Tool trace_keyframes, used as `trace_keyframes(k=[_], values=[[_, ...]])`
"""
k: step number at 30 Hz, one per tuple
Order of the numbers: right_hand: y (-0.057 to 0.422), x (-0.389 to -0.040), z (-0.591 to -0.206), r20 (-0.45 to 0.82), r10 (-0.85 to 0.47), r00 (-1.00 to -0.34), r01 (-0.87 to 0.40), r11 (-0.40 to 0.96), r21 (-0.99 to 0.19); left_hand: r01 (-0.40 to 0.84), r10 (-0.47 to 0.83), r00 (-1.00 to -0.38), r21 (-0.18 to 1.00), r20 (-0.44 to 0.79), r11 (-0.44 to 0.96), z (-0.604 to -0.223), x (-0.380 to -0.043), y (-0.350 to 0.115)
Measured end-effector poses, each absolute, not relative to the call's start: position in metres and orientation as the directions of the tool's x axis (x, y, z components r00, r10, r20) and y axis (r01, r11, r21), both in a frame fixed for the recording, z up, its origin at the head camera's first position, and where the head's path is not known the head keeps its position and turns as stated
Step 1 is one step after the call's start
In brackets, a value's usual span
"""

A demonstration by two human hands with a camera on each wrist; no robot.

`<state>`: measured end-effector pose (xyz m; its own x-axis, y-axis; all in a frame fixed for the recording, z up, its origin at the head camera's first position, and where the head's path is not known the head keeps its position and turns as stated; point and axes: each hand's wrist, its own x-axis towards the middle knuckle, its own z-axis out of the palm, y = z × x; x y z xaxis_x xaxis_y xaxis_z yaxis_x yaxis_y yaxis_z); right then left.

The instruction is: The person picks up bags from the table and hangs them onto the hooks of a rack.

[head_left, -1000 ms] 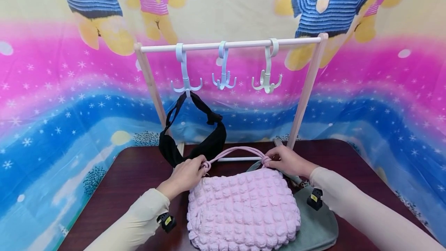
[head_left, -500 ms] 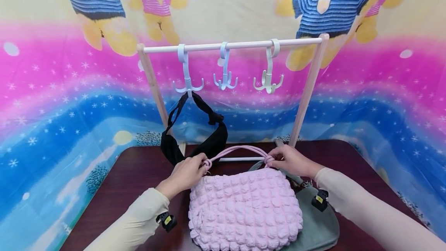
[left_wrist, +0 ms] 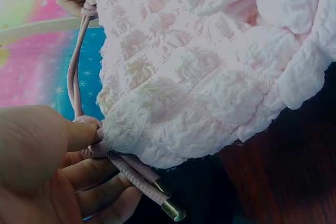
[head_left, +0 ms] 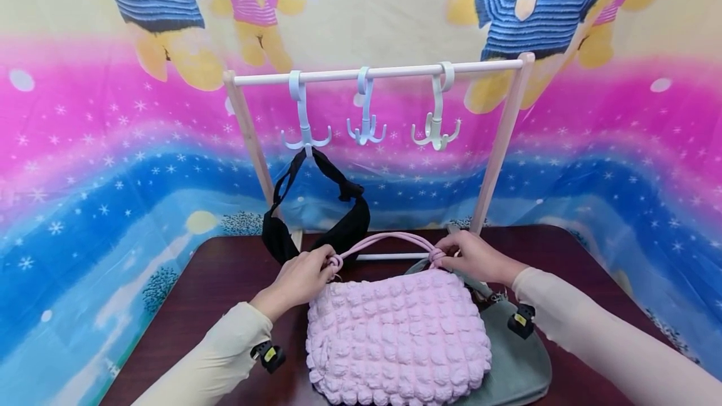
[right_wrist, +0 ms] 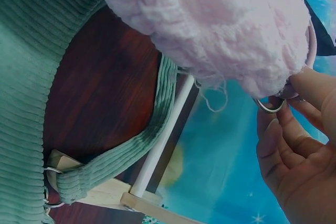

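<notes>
A pink bubble-textured handbag (head_left: 397, 337) is held up by both hands at the knotted ends of its cord handle (head_left: 389, 238). My left hand (head_left: 301, 277) pinches the left knot; in the left wrist view two metal-tipped cord ends (left_wrist: 152, 187) hang below the thumb and fingers. The right knot is between the thumb and fingers of my right hand (head_left: 476, 259), beside a metal ring (right_wrist: 270, 107) in the right wrist view. Behind the pink bag lies a green corduroy bag (head_left: 516, 349), partly covered by it, its strap (right_wrist: 126, 156) looped on the table.
A rack with a white bar (head_left: 395, 72) stands at the back of the dark red table (head_left: 209, 287). Three multi-prong hooks hang on it: left (head_left: 304, 124), middle (head_left: 365, 121) and right (head_left: 436, 124). From the left hook hangs a black bag (head_left: 346, 230). A printed cloth (head_left: 107, 205) surrounds the table.
Both hands keep their hold on the handle knots. The pink bag and hands show hardly any shift, and the whole head view has slid slightly sideways.
</notes>
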<state>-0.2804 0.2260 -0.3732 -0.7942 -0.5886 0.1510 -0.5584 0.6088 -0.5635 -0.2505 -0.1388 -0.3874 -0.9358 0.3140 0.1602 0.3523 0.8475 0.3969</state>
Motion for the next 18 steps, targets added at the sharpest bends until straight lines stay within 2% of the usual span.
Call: trace_keyframes(k=[18], values=[[0.2232, -0.2768, -0.3655, 0.175, -0.541, -0.822, -0.538, 0.638, -0.551, 0.324, 0.280, -0.946, 0.420, 0.165, 0.848, -0.3783, -0.2474, -0.1394]])
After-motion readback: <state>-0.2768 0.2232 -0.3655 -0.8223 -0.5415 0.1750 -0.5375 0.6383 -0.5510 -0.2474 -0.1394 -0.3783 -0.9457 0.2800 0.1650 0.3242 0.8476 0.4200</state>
